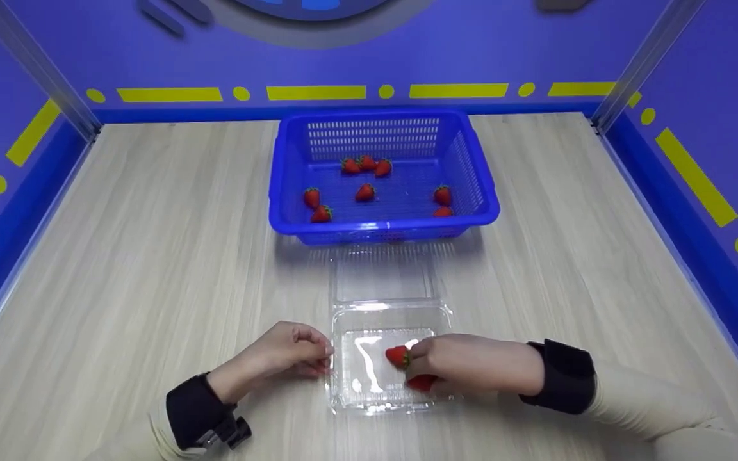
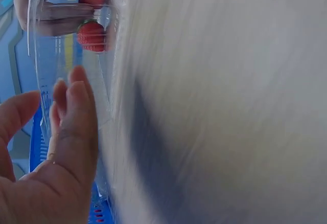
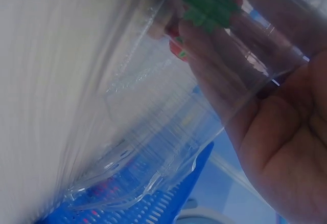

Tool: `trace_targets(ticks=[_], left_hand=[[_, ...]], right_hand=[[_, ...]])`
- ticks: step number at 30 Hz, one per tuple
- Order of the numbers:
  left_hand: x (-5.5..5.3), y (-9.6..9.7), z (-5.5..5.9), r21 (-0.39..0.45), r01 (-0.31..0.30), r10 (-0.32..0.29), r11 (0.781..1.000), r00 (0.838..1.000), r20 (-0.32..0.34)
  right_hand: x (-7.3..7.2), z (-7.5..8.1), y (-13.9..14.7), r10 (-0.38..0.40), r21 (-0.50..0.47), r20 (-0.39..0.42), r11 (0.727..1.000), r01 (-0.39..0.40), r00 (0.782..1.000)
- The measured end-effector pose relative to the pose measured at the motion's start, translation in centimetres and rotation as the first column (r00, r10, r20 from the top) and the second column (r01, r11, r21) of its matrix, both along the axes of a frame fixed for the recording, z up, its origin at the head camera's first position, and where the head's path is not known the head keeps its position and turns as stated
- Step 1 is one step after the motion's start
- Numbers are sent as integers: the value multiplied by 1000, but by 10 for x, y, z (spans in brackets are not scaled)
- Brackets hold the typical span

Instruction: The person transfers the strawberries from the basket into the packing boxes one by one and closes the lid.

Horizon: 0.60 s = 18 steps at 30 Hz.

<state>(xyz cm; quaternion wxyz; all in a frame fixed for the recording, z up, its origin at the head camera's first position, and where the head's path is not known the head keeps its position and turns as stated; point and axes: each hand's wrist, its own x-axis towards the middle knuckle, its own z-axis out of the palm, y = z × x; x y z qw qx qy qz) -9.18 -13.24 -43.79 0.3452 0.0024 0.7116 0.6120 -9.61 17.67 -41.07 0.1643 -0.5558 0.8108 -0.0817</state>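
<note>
From the head view we see a pale, wood-grained table (image 1: 170,256) hemmed in by blue panels (image 1: 151,64) with yellow dashes. The left hand (image 1: 289,351) lies beside a clear plastic box (image 1: 350,368), its fingers gently bent and holding nothing, the tips at the left rim; we cannot tell whether they touch it. The right hand (image 1: 455,362) reaches over the box's right side, back upward, fingers dipping in and pinching a red strawberry (image 1: 421,383); another strawberry (image 1: 397,355) shows inside the box, just beside the fingertips. Black straps (image 1: 561,376) ring both wrists, with cream sleeves (image 1: 647,400) behind them. The box's thin, glossy lid (image 1: 385,276) lies folded back toward a blue slotted basket (image 1: 382,226), where we count eight more strawberries (image 1: 365,193). The left wrist view shows us what the head view hides: a wide gap between left thumb and fingers and, through the box's ribbed wall, two plump berries by the right hand's fingers. The right wrist view, partly blurred, gives us the right palm and, through the plastic, jagged green leaves (image 3: 207,4) on the pinched berry between thumb and fingers.
</note>
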Motion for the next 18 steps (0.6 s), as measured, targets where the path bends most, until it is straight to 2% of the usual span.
trace_targets(ticks=[4,7,10,13,18], left_hand=[[-2,-6,8,-63,24,-25,998,999,-22],[-5,-16,22,-118,34,-43,992,996,-77],[-11,-30,45,-155,28,-52,988,986,-157],[-20,-44,73,-153,5,-42,988,970,-241],[-39,-59,115,-124,-62,14,990,936,-351]], right_hand=[[-4,6,1,-5,-42,21,999,6,1000],[-9,19,3,-4,-74,10,997,5,1000],[-17,38,7,-24,-107,-41,994,19,999],[-28,62,12,-68,-157,-105,986,51,992],[-53,98,17,-136,-267,-142,959,95,980]])
